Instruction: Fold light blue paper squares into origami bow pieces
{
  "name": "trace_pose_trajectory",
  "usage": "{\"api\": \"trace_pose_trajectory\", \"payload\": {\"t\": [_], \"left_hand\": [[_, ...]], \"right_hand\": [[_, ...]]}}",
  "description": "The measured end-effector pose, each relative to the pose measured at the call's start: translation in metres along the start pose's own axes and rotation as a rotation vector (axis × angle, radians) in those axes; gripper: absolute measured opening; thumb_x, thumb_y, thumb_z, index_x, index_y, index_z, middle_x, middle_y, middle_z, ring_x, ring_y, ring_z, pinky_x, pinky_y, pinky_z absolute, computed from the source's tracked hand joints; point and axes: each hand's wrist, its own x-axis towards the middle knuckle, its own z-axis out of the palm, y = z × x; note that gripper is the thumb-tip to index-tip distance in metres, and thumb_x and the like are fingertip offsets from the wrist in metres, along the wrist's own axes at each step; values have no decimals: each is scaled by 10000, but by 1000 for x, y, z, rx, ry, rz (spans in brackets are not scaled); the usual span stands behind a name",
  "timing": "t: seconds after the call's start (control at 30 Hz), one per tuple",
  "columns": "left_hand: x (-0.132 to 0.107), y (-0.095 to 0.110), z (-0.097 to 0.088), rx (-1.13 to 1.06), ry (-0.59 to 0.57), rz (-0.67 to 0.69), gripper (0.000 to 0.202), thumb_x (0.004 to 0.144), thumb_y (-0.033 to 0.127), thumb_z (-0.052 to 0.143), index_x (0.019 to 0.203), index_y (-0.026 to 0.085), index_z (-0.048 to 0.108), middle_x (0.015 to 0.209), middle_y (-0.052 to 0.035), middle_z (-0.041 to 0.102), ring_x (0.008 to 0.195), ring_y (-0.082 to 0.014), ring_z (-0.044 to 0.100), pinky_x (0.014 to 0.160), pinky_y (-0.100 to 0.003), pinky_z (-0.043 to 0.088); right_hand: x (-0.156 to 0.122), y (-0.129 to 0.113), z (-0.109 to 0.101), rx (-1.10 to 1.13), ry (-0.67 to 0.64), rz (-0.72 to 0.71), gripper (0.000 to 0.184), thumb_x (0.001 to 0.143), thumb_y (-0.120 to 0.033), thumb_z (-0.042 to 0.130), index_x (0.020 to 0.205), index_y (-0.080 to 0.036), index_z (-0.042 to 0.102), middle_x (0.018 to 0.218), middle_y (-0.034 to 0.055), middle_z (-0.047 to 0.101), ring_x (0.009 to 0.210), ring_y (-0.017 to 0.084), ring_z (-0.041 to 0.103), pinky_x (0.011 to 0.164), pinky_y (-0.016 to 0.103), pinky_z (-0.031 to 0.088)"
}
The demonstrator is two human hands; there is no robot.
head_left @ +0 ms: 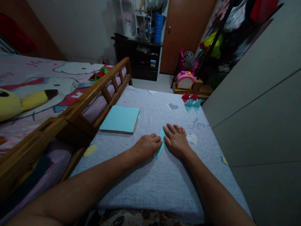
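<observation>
A folded piece of light blue paper (161, 152) lies on the sheet between my two hands, partly hidden under them. My left hand (148, 146) has its fingers curled and pinches the paper's left edge. On the other side my right hand (176, 140) lies flat, fingers spread, its thumb side pressing the paper's right edge. A stack of square paper (121, 119), light blue on top, rests to the left. Farther off at the right edge sit folded light blue paper shapes (192, 105) and folded red paper shapes (185, 97).
A wooden bed rail (94, 89) runs along the left, with a pink patterned bed (70, 67) and a yellow plush toy (30, 102) beyond it. A pale cabinet wall (263, 110) rises on the right. Past the far edge stand a pink toy case (185, 81) and a dark shelf unit (138, 59).
</observation>
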Motion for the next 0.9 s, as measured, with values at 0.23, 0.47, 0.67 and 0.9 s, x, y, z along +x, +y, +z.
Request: {"api": "trace_pose_trajectory", "payload": {"t": [0.23,0.47,0.67,0.9], "left_hand": [[-1,-2,4,-18,39,6,128,927,138,551,971,154,670,970,-81,684,897,-219,591,747,-323,495],[-1,2,3,10,-4,-9,146,919,131,560,1018,132,667,1017,-89,697,912,-223,602,748,-328,507],[0,4,-1,12,-72,-37,130,912,121,556,990,138,658,968,-78,694,889,-209,603,712,-303,492],[0,7,-4,5,-38,-39,166,906,84,534,984,139,670,934,-84,691,834,-205,592,692,-303,479]], "right_hand": [[-13,1,-6,124,42,-160,514,959,-299,457,1472,-259,474,1579,81,387,1403,338,312,1151,563,204],[-19,-2,-8,158,-18,-235,436,984,-339,439,1404,-287,542,1486,30,528,1345,317,379,1162,566,130],[-9,2,-7,64,-39,-156,476,1005,-388,378,1455,-276,488,1548,14,461,1401,325,332,1169,573,92],[-4,3,-1,17,-21,-90,499,1005,-390,369,1487,-281,437,1578,7,414,1437,351,287,1158,612,103]]}}
